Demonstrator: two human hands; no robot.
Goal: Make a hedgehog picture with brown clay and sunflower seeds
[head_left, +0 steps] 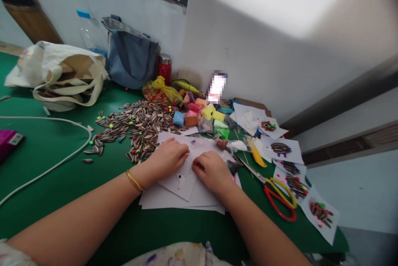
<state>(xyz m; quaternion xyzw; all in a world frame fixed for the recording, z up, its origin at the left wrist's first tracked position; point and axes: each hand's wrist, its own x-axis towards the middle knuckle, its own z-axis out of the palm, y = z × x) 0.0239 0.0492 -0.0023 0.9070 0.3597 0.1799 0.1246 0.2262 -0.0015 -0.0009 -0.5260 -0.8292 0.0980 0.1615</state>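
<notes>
Both my hands rest on a small white card with a printed outline, lying on a stack of white paper sheets on the green table. My left hand, with a gold bangle at the wrist, has its fingers curled and pressed down on the card's upper left. My right hand is curled too, fingertips pinched at the card's middle; whatever is under them is too small to make out. A pile of striped sunflower seeds with small coloured balls lies just beyond my left hand.
Coloured clay packets sit behind the paper. Red-and-yellow scissors, a yellow knife and finished seed pictures on cards lie to the right. Tote bags, a blue bag, a red flask and a white cable are at the left.
</notes>
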